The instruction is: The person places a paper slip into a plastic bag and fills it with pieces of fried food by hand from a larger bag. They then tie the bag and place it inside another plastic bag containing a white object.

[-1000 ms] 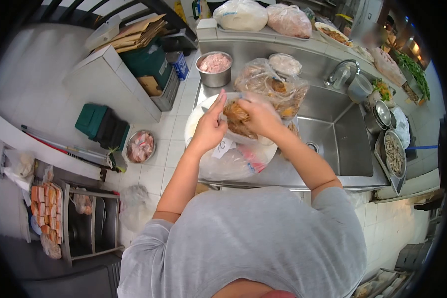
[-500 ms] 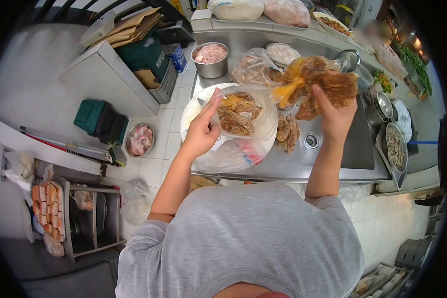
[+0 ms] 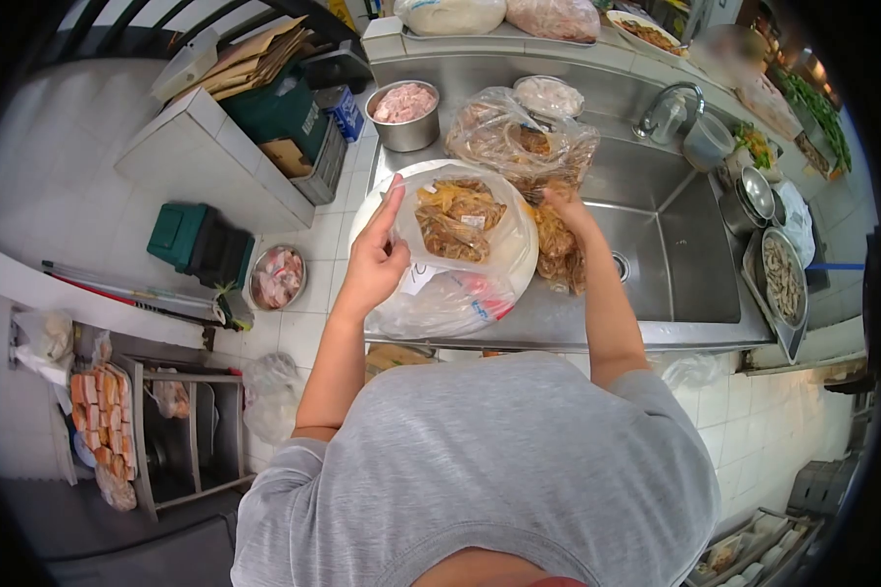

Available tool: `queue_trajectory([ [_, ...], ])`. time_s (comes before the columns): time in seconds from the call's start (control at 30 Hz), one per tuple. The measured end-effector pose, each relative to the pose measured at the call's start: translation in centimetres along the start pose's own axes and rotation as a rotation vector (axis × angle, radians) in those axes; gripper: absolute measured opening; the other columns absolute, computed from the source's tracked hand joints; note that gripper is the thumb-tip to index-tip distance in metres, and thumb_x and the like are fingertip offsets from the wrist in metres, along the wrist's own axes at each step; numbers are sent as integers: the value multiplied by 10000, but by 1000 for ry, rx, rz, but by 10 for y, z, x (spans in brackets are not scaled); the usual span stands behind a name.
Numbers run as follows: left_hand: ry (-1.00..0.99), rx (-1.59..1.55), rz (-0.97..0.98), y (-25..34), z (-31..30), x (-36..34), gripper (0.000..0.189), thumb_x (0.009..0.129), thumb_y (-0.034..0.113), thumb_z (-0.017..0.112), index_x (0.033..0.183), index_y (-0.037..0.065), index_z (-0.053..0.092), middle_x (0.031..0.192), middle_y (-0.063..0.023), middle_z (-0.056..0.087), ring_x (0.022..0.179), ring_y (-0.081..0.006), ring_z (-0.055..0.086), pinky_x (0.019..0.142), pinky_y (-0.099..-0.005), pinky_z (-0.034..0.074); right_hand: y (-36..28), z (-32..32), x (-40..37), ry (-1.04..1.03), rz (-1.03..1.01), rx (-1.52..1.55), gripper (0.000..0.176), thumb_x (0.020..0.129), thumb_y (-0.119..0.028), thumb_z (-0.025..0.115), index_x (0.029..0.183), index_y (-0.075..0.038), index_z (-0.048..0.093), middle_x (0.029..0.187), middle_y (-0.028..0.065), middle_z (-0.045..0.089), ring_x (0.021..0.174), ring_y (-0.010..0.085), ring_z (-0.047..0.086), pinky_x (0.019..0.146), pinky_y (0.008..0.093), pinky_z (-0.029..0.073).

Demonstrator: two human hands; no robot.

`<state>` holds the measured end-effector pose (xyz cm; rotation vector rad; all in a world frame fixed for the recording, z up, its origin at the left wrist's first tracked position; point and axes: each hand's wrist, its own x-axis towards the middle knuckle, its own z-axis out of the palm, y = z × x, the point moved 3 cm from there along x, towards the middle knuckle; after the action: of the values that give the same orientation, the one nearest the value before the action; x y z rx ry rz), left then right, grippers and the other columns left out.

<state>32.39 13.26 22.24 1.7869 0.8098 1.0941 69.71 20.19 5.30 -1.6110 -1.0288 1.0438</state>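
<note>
My left hand [image 3: 374, 266] holds the side of a large clear plastic bag [image 3: 509, 201], its index finger stretched up along the rim. Inside that bag lie small knotted bags of brown food [image 3: 455, 220], one with a white label. The large bag rests on a round white surface [image 3: 362, 220] at the sink's left. My right hand [image 3: 566, 203] is closed at the top of a bag of brown food [image 3: 558, 249] low beside the sink basin; its fingertips are partly hidden. Just beyond is another big clear bag [image 3: 519, 137] with brown contents.
A steel pot of pink meat [image 3: 406, 110] stands at the back left. The sink basin [image 3: 680, 249] has a faucet [image 3: 671, 103] behind it. Stacked steel bowls [image 3: 749, 205] and a tray of pale food strips [image 3: 781, 279] are at the right. A meat bowl [image 3: 277, 277] sits on the floor.
My right hand has come down and left from above the sink, bringing the bag of brown food to the counter beside the large bag. My left hand stays at the large bag's rim.
</note>
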Motion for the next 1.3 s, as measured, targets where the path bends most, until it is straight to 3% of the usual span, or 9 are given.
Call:
queue_trajectory([
  [0.13,10,42,-1,2,-1,0,752,723,-149,420,1422,117,338,1501,-67,293,821,-10,464,635,-156,380,4,-4,7,-66,82,125,759,833,-502,619,1365,-20,371,1292,125,512,1160,243,509,993,355,379],
  [0.23,1,54,-7,0,2,3,746,732,-149,406,1428,109,323,1502,-52,284,786,-10,453,622,-163,397,19,-29,30,111,42,-540,765,836,-504,615,1367,-14,365,1271,136,528,1166,244,508,1008,353,368],
  [0.3,-26,81,8,0,3,5,742,750,-151,375,1444,95,280,1513,-26,247,627,-11,400,590,-171,420,-2,-30,-1,35,125,-225,725,843,-483,615,1345,-6,399,1241,136,549,1141,237,526,1002,353,377],
  [0.43,-21,71,14,-2,2,8,732,755,-148,377,1442,83,277,1513,-23,248,625,-12,403,593,-171,422,15,-31,-21,-200,222,173,680,843,-460,623,1310,1,441,1203,133,570,1111,217,540,969,353,413],
  [0.53,-27,62,8,-2,5,10,728,755,-145,380,1441,75,275,1514,-18,244,628,-12,409,589,-173,423,34,-34,-23,-133,270,334,589,852,-417,625,1232,16,503,1142,114,596,990,212,590,859,345,475],
  [0.73,-9,23,-36,-4,12,15,750,730,-129,424,1428,131,331,1487,-53,324,740,-2,460,605,-156,379,28,-28,-36,61,147,403,556,882,-448,578,1190,12,539,1082,103,618,961,199,592,848,336,478],
  [0.93,-10,54,-69,-1,12,17,757,725,-125,426,1430,129,324,1481,-59,334,723,-6,447,600,-158,379,42,-51,-15,-16,90,541,589,908,-468,530,1177,56,536,1100,122,613,981,196,584,865,332,465],
  [1.23,-8,68,-85,-4,10,16,743,727,-109,446,1424,126,338,1474,-68,344,692,-15,434,599,-172,395,67,-59,-12,-168,248,32,667,930,-562,386,1320,-25,457,1294,119,514,1194,228,474,991,344,375],
  [1.3,-15,70,-95,-3,12,17,737,730,-103,451,1421,128,344,1472,-69,349,690,-18,438,603,-172,396,79,-57,-9,-183,276,175,683,922,-578,383,1337,-38,436,1315,105,499,1207,227,465,1001,345,366],
])
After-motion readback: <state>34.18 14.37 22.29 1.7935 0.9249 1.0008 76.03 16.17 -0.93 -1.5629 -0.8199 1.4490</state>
